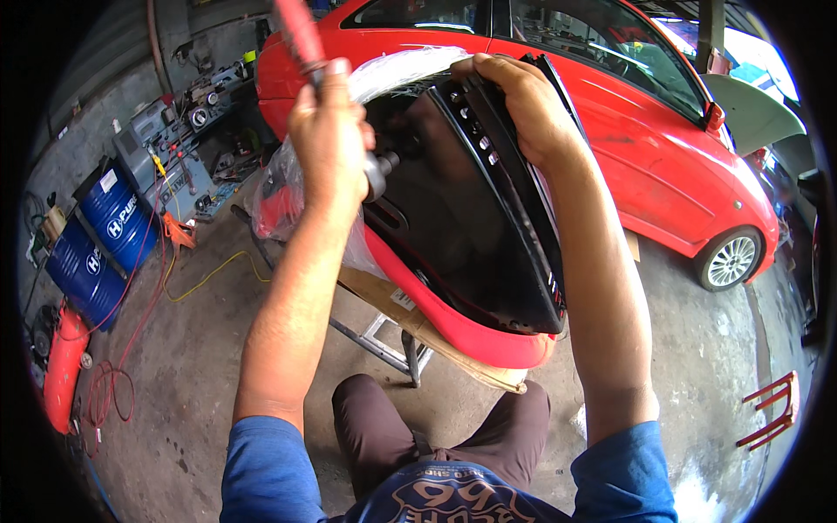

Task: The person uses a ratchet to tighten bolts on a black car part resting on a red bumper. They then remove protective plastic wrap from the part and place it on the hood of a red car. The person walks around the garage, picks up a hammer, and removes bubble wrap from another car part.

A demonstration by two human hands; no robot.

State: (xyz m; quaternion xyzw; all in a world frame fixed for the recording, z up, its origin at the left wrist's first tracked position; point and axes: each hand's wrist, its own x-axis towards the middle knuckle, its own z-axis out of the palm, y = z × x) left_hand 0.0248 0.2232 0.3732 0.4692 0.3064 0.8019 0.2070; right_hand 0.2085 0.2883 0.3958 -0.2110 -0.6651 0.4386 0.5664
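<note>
My left hand [330, 139] is raised over the work, its fingers closed round a tool. The tool's red end [299, 33] is smeared by motion above the fist, and a dark round end [380, 174] shows by the wrist; its exact kind is unclear. My right hand [527, 109] grips the upper rim of a large glossy black panel [471, 222], its thumb and fingers over the slotted edge. Beneath the panel is a curved red car body part [453, 329], partly wrapped in clear plastic [279, 196].
Cardboard [427, 336] and a metal stand [375, 327] support the work. A red car [645, 157] stands behind. Blue drums [122, 227], a lathe-like machine [166, 144], a red tank [65, 370] and a hose [109, 392] are at left; a red metal frame [776, 410] lies at right.
</note>
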